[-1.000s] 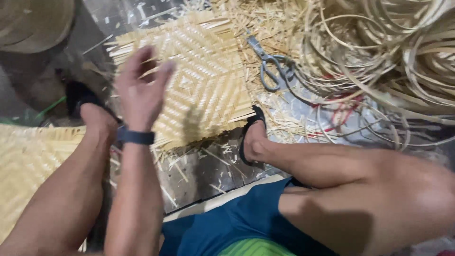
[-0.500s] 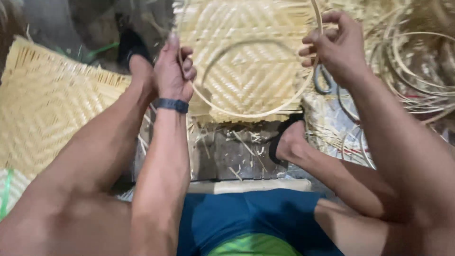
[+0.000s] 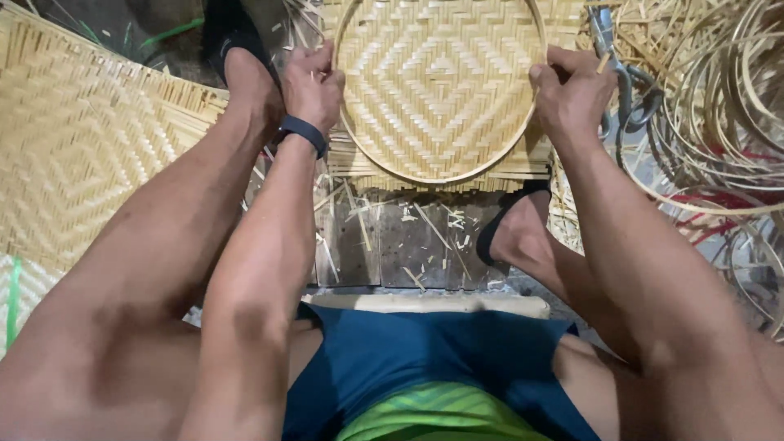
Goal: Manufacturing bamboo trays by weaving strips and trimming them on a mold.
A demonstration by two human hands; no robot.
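A large woven bamboo mat (image 3: 90, 155) with a diamond pattern covers the floor at the left, its far edge running up to the top left corner. A second woven mat (image 3: 441, 77), squarer and paler, lies at the top centre, its near edge fringed with loose strip ends above a dark wooden board (image 3: 408, 245) littered with bamboo shavings. At the right edge a tangled heap of coiled bamboo strips (image 3: 719, 106) spreads from the top corner down past the person's right knee. On the square mat rests a thin bamboo hoop (image 3: 433, 178), pressed flat so that it rings the mat's diamond centre; its far arc runs out of view at the top. The left hand (image 3: 314, 82), a dark band on its wrist, is closed on the hoop's left side, and the right hand (image 3: 572, 90) is closed on the hoop's right side, the two well apart across the ring. A pair of metal scissors (image 3: 625, 86) lies just beside the right hand, between it and the coils. Both feet in dark sandals stand at the mat's edges.
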